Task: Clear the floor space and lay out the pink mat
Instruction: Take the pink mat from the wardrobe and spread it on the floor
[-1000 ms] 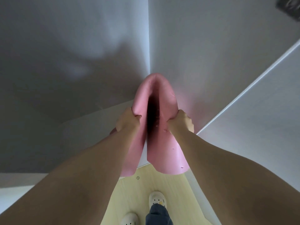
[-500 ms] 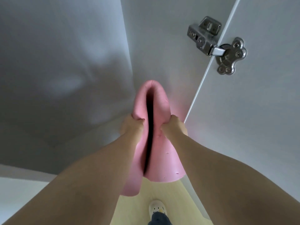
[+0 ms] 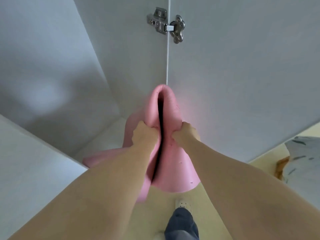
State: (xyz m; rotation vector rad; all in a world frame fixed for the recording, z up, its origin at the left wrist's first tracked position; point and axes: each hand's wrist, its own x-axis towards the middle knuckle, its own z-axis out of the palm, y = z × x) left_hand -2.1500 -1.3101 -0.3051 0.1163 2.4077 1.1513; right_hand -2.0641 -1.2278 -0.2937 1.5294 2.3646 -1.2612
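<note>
since half a second before, the metal hinge (image 3: 165,25) had slid from the upper right of the view to the top centre. a patterned cloth (image 3: 303,158) had come into sight at the right edge, and the pink mat (image 3: 173,153) showed more of its length than before.

both hands were still clenched on the mat. the left hand (image 3: 143,135) gripped the left lobe with its fingers curled into the foam. the right hand (image 3: 186,134) gripped the right lobe in the same way, thumb pressed into the surface. the two hands sat level with each other, close on either side of a dark slit between the lobes.

the mat was doubled over into a loose roll and held in the air in front of an open white cabinet, just beside the cabinet door (image 3: 242,84). its long axis ran away from the person. the rounded far end pointed up at the seam below the hinge, and the near, wider end hung over the pale yellow floor (image 3: 161,203), towards the feet. another fold of pink bulged out behind the left forearm; whether it rested on anything could not be told. small nicks marked the right lobe.

below, a white shoe (image 3: 183,204) and a dark trouser leg (image 3: 181,224) stood on the floor.
</note>
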